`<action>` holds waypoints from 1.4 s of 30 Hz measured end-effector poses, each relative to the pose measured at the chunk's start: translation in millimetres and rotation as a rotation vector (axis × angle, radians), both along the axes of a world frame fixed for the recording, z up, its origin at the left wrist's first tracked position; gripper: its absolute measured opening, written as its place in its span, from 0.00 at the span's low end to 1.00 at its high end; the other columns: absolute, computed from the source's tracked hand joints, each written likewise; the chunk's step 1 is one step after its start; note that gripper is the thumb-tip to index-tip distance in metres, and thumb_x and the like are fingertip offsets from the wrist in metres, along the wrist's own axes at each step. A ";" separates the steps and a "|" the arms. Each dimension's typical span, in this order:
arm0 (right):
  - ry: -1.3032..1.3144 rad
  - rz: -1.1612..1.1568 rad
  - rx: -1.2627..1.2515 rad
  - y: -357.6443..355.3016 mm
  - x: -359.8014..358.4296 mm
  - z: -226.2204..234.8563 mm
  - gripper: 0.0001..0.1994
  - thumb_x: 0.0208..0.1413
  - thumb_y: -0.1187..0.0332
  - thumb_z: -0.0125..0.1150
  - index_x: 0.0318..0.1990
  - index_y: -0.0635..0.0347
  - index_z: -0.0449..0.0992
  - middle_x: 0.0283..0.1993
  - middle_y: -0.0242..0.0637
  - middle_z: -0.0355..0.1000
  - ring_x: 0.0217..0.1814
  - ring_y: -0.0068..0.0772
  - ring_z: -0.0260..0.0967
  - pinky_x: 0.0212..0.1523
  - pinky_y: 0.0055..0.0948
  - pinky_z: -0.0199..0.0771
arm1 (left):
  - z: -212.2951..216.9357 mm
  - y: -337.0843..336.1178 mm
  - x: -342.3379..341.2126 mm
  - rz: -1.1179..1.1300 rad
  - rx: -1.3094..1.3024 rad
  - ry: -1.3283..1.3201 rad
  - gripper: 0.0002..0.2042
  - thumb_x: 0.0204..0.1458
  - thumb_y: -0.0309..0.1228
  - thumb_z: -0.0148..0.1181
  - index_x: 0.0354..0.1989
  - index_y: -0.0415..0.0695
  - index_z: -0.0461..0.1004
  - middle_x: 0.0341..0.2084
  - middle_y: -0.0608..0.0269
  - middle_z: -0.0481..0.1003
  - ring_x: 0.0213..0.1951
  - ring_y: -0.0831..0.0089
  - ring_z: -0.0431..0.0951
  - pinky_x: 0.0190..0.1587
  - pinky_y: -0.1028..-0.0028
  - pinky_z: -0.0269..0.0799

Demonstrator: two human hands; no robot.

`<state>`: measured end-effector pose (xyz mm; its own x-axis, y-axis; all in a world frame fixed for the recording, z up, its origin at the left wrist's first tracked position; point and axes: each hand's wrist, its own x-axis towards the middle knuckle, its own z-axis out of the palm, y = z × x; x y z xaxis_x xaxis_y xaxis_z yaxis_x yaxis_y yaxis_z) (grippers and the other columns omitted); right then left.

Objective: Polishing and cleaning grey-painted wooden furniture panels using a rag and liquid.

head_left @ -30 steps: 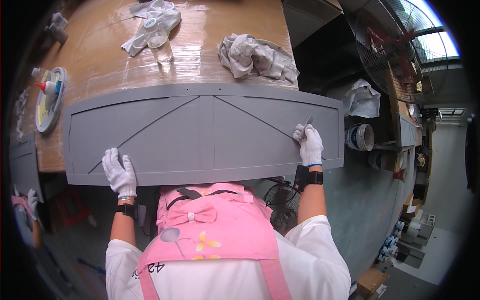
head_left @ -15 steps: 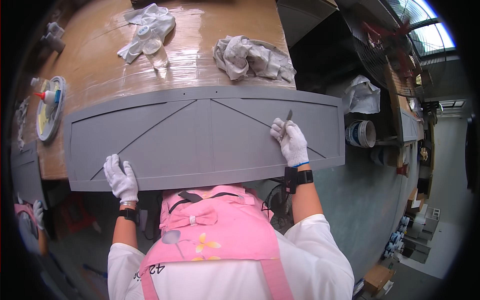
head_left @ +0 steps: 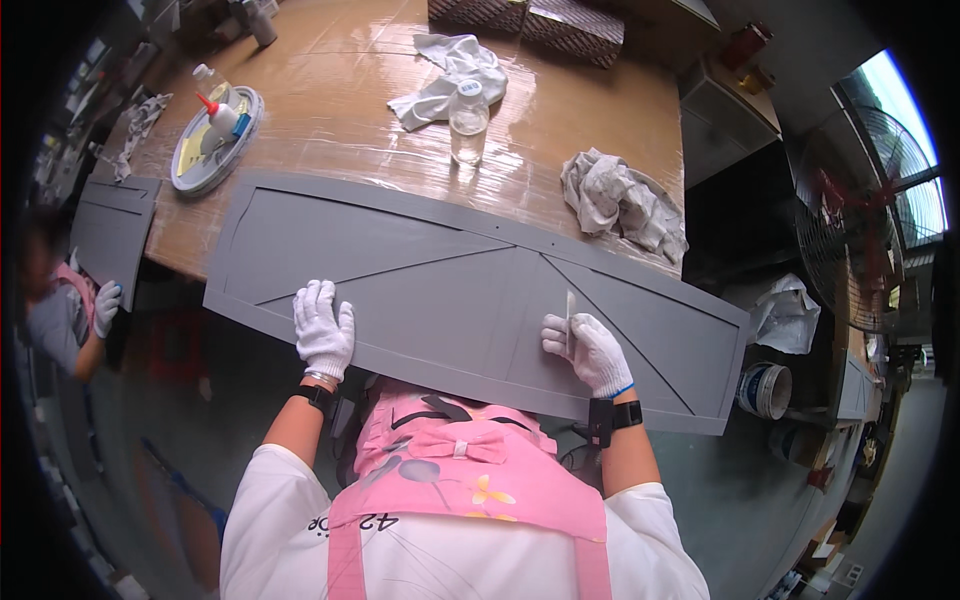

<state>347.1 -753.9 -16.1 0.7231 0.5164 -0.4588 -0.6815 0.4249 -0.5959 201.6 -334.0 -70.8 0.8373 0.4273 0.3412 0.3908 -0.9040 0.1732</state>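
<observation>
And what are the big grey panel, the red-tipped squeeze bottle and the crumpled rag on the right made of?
The big grey panel: probably painted wood or fibreboard; its colour is even and matte. The squeeze bottle: likely smooth plastic, being opaque white with a tapered nozzle. The crumpled rag: looks like dull cloth, since it bunches into soft folds.

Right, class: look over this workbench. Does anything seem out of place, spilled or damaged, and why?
Only mildly: the crumpled rag near the right edge of the tabletop, beyond the grey panel, is bunched up and smudged, so it looks untidy. The clear bottle stands upright, and no spill or damage shows.
</observation>
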 end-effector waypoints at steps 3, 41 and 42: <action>0.074 -0.148 -0.202 -7.5 12.6 -1.8 0.14 0.67 0.67 0.50 0.53 0.68 0.66 0.53 0.52 0.72 0.51 0.48 0.73 0.52 0.43 0.79 | 3.0 0.5 -0.3 0.018 -0.017 0.021 0.27 0.54 0.41 0.60 0.61 0.44 0.67 0.62 0.50 0.63 0.65 0.48 0.59 0.71 0.51 0.50; -0.020 0.165 -0.154 270.2 56.0 23.2 0.10 0.66 0.64 0.53 0.43 0.63 0.71 0.45 0.48 0.74 0.41 0.42 0.74 0.41 0.38 0.80 | 31.4 269.1 -114.5 0.153 -0.013 0.051 0.30 0.50 0.33 0.60 0.65 0.46 0.64 0.63 0.52 0.63 0.66 0.47 0.59 0.70 0.51 0.52; -0.023 0.174 -0.145 295.3 60.3 22.4 0.10 0.66 0.64 0.53 0.43 0.63 0.71 0.44 0.47 0.75 0.40 0.41 0.74 0.40 0.38 0.80 | 31.4 280.0 -113.4 0.124 0.005 0.008 0.28 0.50 0.30 0.58 0.64 0.46 0.65 0.62 0.52 0.65 0.65 0.48 0.61 0.69 0.52 0.54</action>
<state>407.4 -458.6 6.3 0.6399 0.5640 -0.5220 -0.7227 0.2107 -0.6582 88.2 -54.0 -39.4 0.7810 0.5262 0.3365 0.5010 -0.8495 0.1654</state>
